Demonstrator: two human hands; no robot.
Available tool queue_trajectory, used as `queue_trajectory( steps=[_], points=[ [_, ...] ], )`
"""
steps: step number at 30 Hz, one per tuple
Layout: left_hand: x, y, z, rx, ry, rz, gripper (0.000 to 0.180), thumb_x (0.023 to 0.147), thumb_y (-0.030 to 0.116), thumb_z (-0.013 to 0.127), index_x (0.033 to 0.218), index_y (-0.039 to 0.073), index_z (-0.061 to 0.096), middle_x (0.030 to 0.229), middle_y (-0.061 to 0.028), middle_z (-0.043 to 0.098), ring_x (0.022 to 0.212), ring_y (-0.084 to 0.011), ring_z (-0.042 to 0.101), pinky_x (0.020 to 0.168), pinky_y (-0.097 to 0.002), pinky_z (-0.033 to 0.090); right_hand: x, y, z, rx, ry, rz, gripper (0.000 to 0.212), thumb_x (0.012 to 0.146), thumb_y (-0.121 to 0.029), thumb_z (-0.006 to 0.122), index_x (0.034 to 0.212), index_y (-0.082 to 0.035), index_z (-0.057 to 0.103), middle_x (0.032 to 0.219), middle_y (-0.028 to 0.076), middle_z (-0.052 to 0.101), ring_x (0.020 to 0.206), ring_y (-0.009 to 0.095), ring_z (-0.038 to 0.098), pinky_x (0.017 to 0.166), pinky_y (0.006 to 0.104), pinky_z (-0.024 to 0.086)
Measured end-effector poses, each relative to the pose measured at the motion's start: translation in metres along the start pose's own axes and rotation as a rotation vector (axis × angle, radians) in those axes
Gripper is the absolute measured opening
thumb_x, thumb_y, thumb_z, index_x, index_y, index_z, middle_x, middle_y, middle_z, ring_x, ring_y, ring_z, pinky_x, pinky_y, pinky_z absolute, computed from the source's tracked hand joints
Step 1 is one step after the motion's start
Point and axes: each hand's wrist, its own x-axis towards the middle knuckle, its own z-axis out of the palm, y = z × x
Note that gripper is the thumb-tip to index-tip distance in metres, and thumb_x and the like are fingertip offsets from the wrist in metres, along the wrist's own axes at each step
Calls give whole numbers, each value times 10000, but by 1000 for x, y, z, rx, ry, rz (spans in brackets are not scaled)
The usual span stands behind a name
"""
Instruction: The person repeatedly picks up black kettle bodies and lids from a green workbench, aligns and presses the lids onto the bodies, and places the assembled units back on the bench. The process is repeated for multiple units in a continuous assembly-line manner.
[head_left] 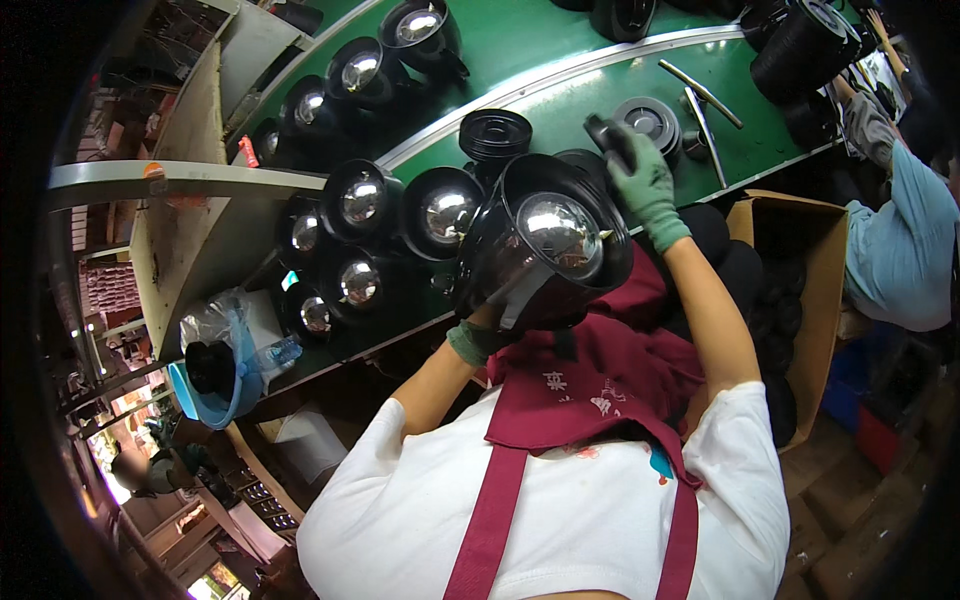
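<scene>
My left hand (474, 343), in a green glove, grips a large black round housing (500, 250) from below, in front of my apron; the housing hides most of its fingers. The housing is tilted toward me, and a shiny metal dome (560, 232) with a small pale tip shows inside its rim. My right hand (648, 190), also gloved in green, is raised just beyond the housing's right side. Its fingers close round a small dark curved part (610, 142), whose exact kind I cannot make out. Stacked black round lids (495, 133) stand behind the housing.
Several similar domed housings (360, 200) stand on the green bench (590, 90) at the left. A grey disc (648, 122) and metal bars (700, 95) lie at the right. An open cardboard box (825, 300) holds black parts; beside it is a person's blue sleeve (900, 240).
</scene>
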Motion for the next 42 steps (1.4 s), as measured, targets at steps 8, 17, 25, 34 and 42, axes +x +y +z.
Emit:
queue_trajectory(
  steps=[8,17,25,34,42],
  points=[
    [9,-7,2,97,34,28,621,929,39,674,1489,55,406,1459,-149,508,1282,-268,558,1100,-409,484,29,100,-54,-185,130,502,432,881,-244,693,1286,-103,643,1330,206,563,1163,339,587,1003,432,474],
    [-4,-9,20,1338,12,389,650,872,51,747,1449,70,448,1417,-123,550,1241,-277,583,1065,-422,494,22,20,-12,-863,-410,277,1152,641,-650,824,1587,-247,304,1637,185,176,1494,482,174,1110,730,258],
    [8,25,9,567,-24,153,586,901,65,719,1432,63,472,1409,-119,556,1226,-258,582,1060,-409,491,-34,-40,-112,1251,-110,432,613,1050,-349,525,1536,-14,362,1411,92,551,1154,231,607,963,347,510],
    [34,23,13,524,-220,-6,516,933,81,686,1413,55,499,1400,-114,563,1208,-237,581,1055,-395,489,-128,-119,-156,1085,14,341,873,937,-505,617,1576,-7,293,1594,132,347,1466,249,344,1200,386,271],
    [40,21,18,549,-278,-72,457,961,95,657,1396,48,522,1392,-109,569,1193,-219,580,1050,-382,487,-154,-113,-158,911,136,204,784,1009,-454,504,1597,-15,228,1622,125,301,1485,252,304,1217,376,219]
  ],
)
